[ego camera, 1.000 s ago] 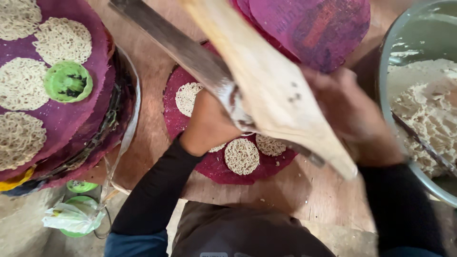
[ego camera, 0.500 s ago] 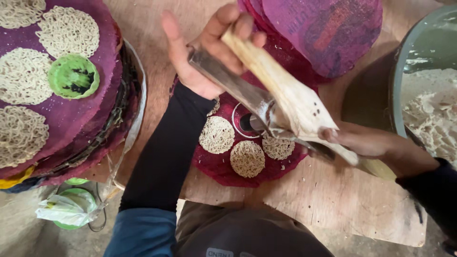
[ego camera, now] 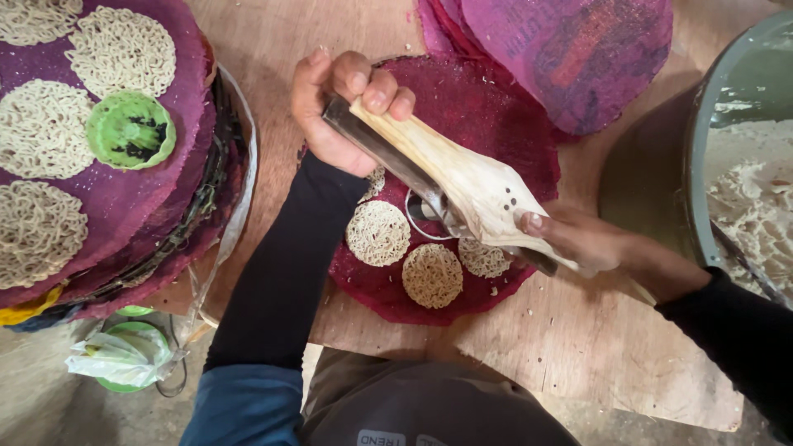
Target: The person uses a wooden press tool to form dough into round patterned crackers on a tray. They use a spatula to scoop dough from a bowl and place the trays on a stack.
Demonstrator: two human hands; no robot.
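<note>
Nearest to us, at the lower edge, our dark lap gives way to a pale wooden board (ego camera: 578,347) on which everything rests. On that board lies a round magenta mat (ego camera: 372,285) carrying small coils of pressed noodle (ego camera: 377,232), three of them clear to see, a fourth half hidden under our wrist. Just above the mat we hold a wooden noodle press (ego camera: 462,177) with a metal body, tilted so that it runs from upper left down to lower right, its metal ring hanging right over the mat. Our right hand (ego camera: 582,239) is closed around the lower end of the press, thumb on top of the pale wood, the rest of the handle hidden inside the fist. Our left hand (ego camera: 343,103) wraps the upper end, fingers curled over the wooden lever and the metal bar together, clamping both. So the press spans the gap between our two fists. Further out to the left stands a stack of purple mats (ego camera: 124,206) loaded with larger noodle rounds and a green cup (ego camera: 130,130). Beyond, more empty mats (ego camera: 570,49) overlap, and a grey basin of dough (ego camera: 743,165) sits at far right.
</note>
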